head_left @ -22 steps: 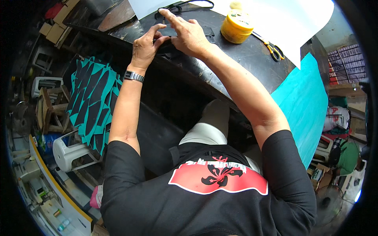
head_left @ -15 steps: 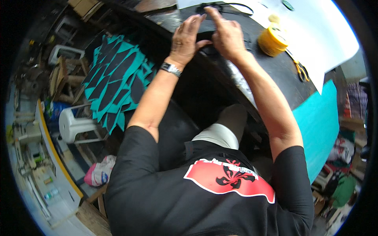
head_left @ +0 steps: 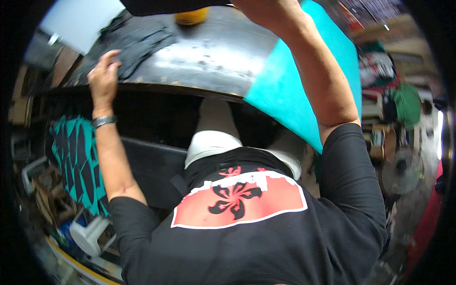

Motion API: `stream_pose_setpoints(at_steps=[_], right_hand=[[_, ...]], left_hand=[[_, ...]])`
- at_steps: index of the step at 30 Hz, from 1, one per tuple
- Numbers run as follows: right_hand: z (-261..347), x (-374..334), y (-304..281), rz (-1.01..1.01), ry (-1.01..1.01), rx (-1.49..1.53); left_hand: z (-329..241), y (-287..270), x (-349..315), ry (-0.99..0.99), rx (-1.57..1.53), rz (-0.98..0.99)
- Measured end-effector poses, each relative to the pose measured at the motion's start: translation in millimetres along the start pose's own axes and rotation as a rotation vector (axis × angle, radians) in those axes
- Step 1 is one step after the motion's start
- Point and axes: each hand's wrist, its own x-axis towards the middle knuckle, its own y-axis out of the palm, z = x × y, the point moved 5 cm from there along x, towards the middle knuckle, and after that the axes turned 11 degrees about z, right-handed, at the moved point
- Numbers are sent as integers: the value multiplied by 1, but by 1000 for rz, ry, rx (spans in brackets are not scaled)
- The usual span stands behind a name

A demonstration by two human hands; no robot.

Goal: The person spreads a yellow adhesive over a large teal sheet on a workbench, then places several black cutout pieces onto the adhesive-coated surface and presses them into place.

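My left hand (head_left: 103, 78) is over the left part of the black work table, its fingers loosely bent and apart, with nothing in them. Beside it on the tabletop lies crumpled dark grey fabric (head_left: 142, 47). My right hand (head_left: 266, 12) is raised at the top edge of the view, its fingertips mostly cut off. A black piece of sheet material (head_left: 175, 5) runs leftward from that hand, lifted above the table and partly covering a yellow tub (head_left: 191, 17).
Turquoise sheet material (head_left: 289, 90) hangs over the table's right side. At the lower left are turquoise-and-black cut pieces (head_left: 78, 161) and a white plastic stool (head_left: 90, 235). A fan (head_left: 403, 171) and piled goods stand at the right. The table's front edge (head_left: 180, 89) runs before my legs.
My hands, close together over dark material before, are now far apart. My left hand has moved left; my right hand has gone up with the black piece. The view has turned.
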Motion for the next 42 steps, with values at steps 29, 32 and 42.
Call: stream_pose_setpoints(at_steps=[29,32,42], right_hand=[[-26,-298,-111,-361,477,552],[-37,-306,-87,-388,602,608],[-52,-325,-46,-329,827,430]], left_hand=[[-301,160,0,-58,-1098,456],[-297,169,-5,-305,-1441,696],[-282,160,17,-61,-881,623]])
